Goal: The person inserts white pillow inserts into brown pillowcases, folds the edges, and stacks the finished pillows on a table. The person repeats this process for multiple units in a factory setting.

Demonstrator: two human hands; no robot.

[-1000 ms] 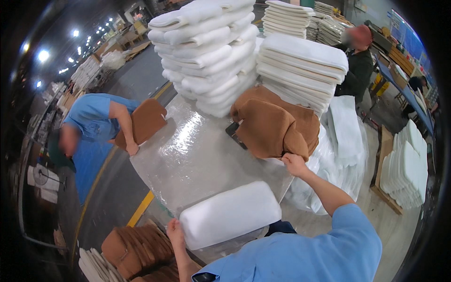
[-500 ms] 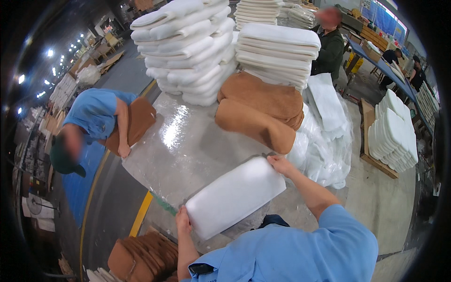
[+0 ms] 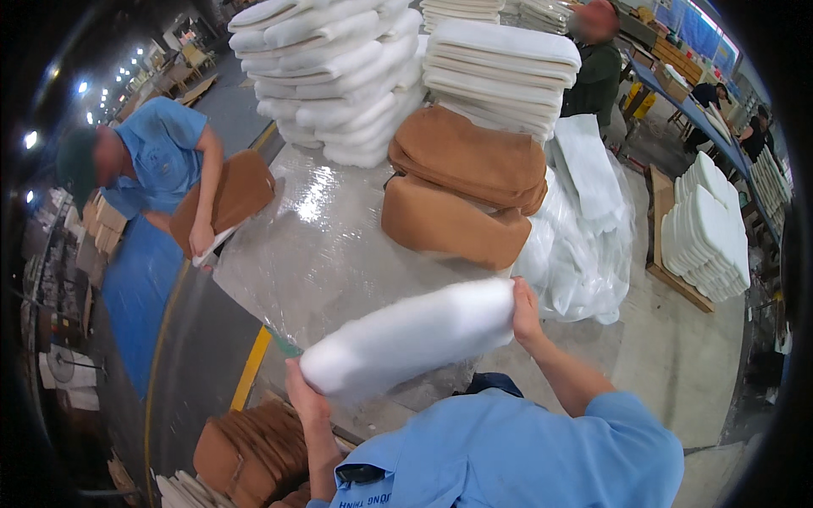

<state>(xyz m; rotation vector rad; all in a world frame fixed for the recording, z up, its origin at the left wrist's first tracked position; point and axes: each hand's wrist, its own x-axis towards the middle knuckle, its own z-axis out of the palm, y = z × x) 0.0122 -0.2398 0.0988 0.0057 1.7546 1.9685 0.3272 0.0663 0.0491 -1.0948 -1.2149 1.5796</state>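
A white cushion pad [image 3: 406, 339] with rounded, fluffy edges spans my two hands above the near side of the plastic-covered table [image 3: 288, 254]. My left hand [image 3: 306, 396] grips its left end, and my right hand [image 3: 525, 313] is closed on its right end. The pad looks tilted and slightly curved. Just beyond it lie brown cushion covers [image 3: 457, 224], the nearest with a little white showing along its lower edge. Parts of the fingers are hidden behind the pad.
Tall stacks of white pads [image 3: 330, 85] and folded white pads [image 3: 500, 72] stand at the back. Clear plastic bags [image 3: 576, 262] bulge at the right. A co-worker [image 3: 161, 169] handles a brown cushion [image 3: 224, 203] at left. Brown cushions [image 3: 254, 457] are piled at lower left.
My hands have lifted and tilted the white pad; its left end has moved left. The nearest brown cover has settled flatter. The co-worker at left has straightened up, cushion still in hand.
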